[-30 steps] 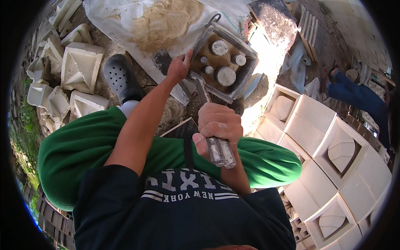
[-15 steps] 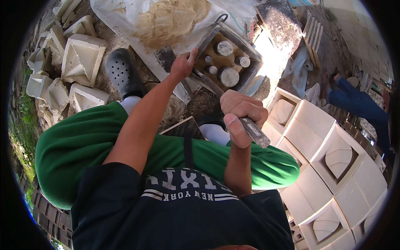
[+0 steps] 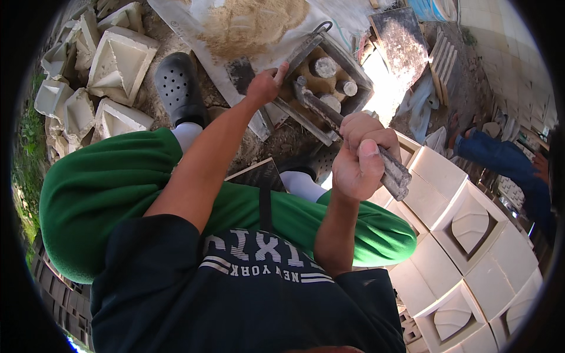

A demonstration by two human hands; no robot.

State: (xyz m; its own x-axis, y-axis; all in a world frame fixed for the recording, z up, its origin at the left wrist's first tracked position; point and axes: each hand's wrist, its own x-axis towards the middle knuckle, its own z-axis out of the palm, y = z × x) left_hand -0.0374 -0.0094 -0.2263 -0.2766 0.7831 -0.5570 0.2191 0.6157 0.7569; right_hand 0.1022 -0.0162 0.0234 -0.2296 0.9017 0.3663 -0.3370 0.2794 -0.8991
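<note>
In front of me stands a rectangular mould box (image 3: 363, 97) with a hooked metal rod at its far corner. Inside it, several round grey cylinders (image 3: 324, 67) rise out of a sandy brown fill. My left hand (image 3: 265, 87) is closed on the box's left edge, thumb pointing away from me. A long, rough grey bar (image 3: 323, 109), dusty and apparently metal, is gripped in my right hand (image 3: 366, 154). It slants across the box; its far end is over the cylinders and hides part of them, while its near end sticks out below my fist.
Sand (image 3: 253, 23) is heaped on a white sheet beyond the box. Broken pale cast blocks (image 3: 123, 65) are piled at the left. Finished cream blocks (image 3: 438, 217) stand in rows at the right. A person in blue trousers (image 3: 500, 156) is at the far right.
The bar has moved to the right with my right hand, and its far end has gone from the box's near left edge to over the cylinders. My left hand stays at the box's edge.
</note>
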